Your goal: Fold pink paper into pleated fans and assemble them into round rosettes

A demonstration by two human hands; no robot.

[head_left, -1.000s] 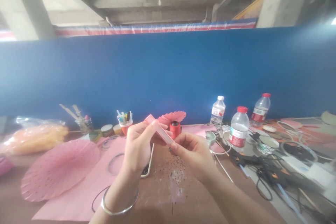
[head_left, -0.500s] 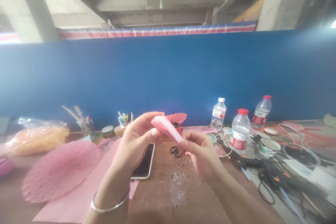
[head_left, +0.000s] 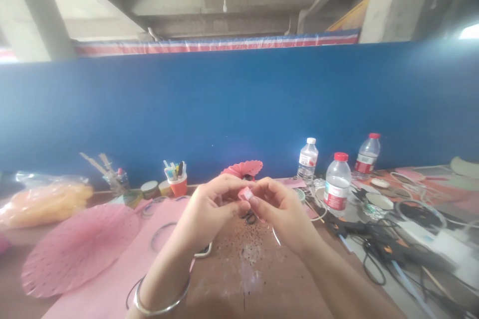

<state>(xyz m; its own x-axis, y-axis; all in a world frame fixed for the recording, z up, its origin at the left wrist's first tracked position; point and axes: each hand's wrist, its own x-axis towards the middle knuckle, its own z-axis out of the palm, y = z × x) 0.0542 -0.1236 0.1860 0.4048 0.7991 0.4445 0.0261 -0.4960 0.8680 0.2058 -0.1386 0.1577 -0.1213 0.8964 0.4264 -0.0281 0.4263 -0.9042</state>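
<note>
Hands: left hand (head_left: 211, 209) and right hand (head_left: 282, 212) raised over the table, close together, fingers curled inward, both gripping one folded pink piece (head_left: 246, 193).
Folded pink piece: between the two hands, at the fingertips; left thumb and fingers on its left side, right thumb and fingers on its right. One end visible; remainder mostly covered by the fingers.
Blue panel (head_left: 224, 94): upright, spans the view behind the table.
Brown table (head_left: 224, 289): below the hands.
Pink sheet (head_left: 101, 291): flat on the table, to the left of the hands, partly under the left forearm.
Pink pleated disc (head_left: 80, 249): overlaps the pink sheet, left of both hands.
Clear bag (head_left: 45, 204): yellow contents, far left.
Bottles: white-capped bottle (head_left: 308, 159), front red-capped bottle (head_left: 337, 184) and rear red-capped bottle (head_left: 366, 157), all upright, right of the hands.
Second pleated pink piece (head_left: 245, 167): just beyond the hands, lower part hidden.
Orange and white cup (head_left: 178, 187): upright, holds pens, beyond the left hand.
Bracelet (head_left: 160, 310): silver-coloured, around the left wrist.
Phone (head_left: 204, 250): one corner visible beside the left wrist.
Scissors (head_left: 250, 217): dark handles visible below the fingers.
Specks (head_left: 249, 244): dark, scattered on the table nearer the viewer than the scissors.
</note>
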